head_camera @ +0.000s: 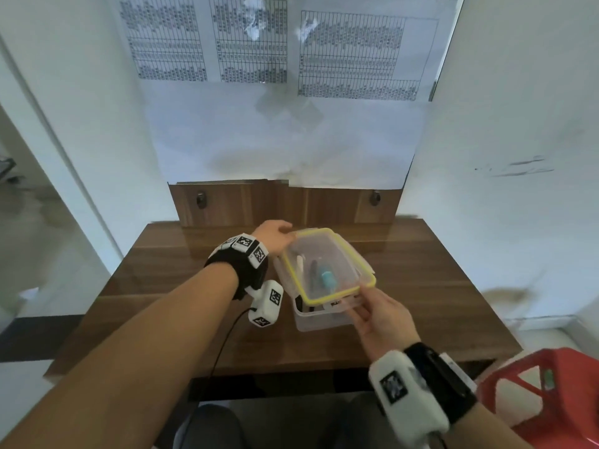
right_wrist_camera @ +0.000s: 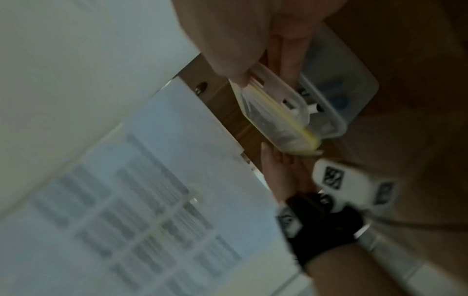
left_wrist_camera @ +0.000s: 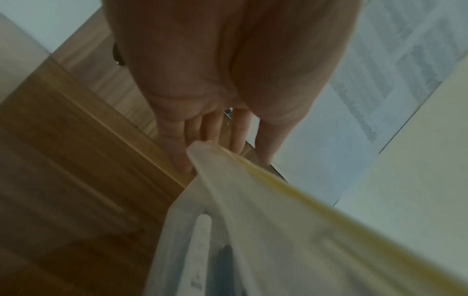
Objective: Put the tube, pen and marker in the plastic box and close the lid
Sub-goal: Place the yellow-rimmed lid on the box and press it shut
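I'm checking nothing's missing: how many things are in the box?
3, under the lid: white one left, dark one middle, blue one right. Others may be hidden.

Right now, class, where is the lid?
Centre of the head view: the lid tilts just above the plastic box; left hand touches its far corner, right hand pinches its near edge.

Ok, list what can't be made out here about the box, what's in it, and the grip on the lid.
- Head view: whether the dark stick in the box is a pen or a marker, because the cloudy lid blurs it.
- Head view: the left hand fingers are hidden past the lid's far corner, so its grip is unclear.
- Left wrist view: the box contents are blurred and cut off by the bottom edge.
- Right wrist view: the lid's side clips are smeared by motion blur.
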`<move>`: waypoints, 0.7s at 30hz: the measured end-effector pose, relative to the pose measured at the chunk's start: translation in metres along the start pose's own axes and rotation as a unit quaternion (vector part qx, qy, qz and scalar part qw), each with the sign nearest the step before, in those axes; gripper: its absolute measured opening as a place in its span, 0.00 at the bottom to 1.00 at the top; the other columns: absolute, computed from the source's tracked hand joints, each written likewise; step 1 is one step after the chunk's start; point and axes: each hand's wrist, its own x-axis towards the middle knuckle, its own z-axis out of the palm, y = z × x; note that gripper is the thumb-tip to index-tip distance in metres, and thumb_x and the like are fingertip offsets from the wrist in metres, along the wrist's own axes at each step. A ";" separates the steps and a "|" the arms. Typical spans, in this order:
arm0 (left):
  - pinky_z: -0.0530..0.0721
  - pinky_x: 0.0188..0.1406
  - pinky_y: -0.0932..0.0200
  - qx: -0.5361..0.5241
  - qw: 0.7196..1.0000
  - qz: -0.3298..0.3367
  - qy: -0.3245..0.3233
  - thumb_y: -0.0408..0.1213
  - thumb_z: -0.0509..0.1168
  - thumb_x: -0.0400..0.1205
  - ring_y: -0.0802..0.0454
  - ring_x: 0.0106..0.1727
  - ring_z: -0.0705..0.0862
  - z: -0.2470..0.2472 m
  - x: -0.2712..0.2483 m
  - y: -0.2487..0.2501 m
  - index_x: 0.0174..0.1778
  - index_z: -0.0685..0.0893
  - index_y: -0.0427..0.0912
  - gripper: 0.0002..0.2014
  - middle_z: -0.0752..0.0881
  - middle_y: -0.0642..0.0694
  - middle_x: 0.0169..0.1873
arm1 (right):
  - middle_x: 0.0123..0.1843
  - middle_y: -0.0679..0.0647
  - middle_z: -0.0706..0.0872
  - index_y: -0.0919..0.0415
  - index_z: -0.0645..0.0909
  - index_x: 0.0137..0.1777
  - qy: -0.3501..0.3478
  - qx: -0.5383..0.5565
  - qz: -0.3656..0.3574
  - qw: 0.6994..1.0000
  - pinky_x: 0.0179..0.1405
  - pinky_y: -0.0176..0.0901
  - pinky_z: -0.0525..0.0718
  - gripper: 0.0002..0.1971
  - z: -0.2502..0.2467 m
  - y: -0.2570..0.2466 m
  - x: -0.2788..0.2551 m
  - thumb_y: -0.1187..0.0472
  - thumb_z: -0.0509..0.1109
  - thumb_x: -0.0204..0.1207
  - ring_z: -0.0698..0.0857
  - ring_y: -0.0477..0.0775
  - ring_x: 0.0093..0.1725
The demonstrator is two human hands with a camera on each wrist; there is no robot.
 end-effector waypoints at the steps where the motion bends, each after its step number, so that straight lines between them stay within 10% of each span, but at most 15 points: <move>1: 0.73 0.73 0.54 0.012 1.000 0.009 -0.004 0.44 0.65 0.83 0.45 0.74 0.77 0.001 0.003 -0.001 0.76 0.75 0.41 0.25 0.78 0.42 0.75 | 0.49 0.66 0.90 0.69 0.83 0.58 0.005 -0.044 -0.004 0.999 0.48 0.50 0.90 0.10 -0.002 0.002 -0.003 0.66 0.65 0.82 0.90 0.60 0.50; 13: 0.69 0.74 0.52 0.060 0.995 0.048 -0.060 0.44 0.66 0.83 0.46 0.75 0.75 0.007 0.020 -0.002 0.76 0.77 0.47 0.23 0.77 0.45 0.76 | 0.49 0.67 0.91 0.63 0.83 0.54 0.013 -0.152 0.046 0.987 0.40 0.52 0.91 0.15 -0.019 0.026 -0.005 0.50 0.68 0.80 0.92 0.65 0.46; 21: 0.82 0.52 0.53 -0.003 1.000 -0.012 0.020 0.50 0.76 0.72 0.49 0.57 0.83 -0.008 -0.005 -0.042 0.60 0.81 0.46 0.23 0.84 0.45 0.61 | 0.34 0.61 0.85 0.65 0.80 0.51 0.078 -0.212 -0.053 0.973 0.24 0.44 0.86 0.13 -0.015 -0.006 0.046 0.54 0.65 0.82 0.84 0.56 0.27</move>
